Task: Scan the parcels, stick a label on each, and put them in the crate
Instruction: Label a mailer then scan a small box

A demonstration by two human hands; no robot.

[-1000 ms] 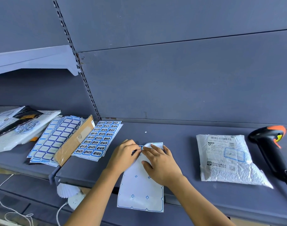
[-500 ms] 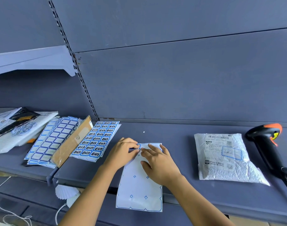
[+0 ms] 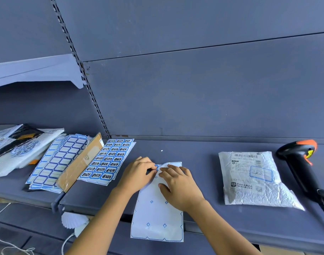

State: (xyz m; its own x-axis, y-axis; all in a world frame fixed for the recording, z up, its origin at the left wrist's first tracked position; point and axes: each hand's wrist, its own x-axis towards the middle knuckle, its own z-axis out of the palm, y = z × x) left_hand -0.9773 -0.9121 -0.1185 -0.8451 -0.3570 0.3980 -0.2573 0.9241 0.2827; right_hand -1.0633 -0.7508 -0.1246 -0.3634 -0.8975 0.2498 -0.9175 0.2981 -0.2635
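back panel: grey, upright behind everything, slotted rail on its left edge
shelf: grey, all items lie on it
parcel pile: far left, white and black bags overlapping, count unclear
parcel: white crinkled mailer, flat, print side up, right of the hands, well apart from them; blue-framed sticker on its face; near the scanner, not touching
backing sheet: white, blue edge, almost bare, centre of the shelf, lower end hangs over the front edge
scanner: black and orange, far right, head toward the back panel, cable runs off at lower right
blank label sheets: fanned stack, left of the cardboard
printed label sheet: blue labels with black print, just left of the left hand
cardboard: brown strip, tilted, between the two label stacks
right hand: palm down on the backing sheet, fingers stretched, thumb and fingertips press it flat, grips nothing
left hand: knuckles up, fingers curled, tips pinch the label's left end
label: blue-edged, top of the backing sheet, left end curled up
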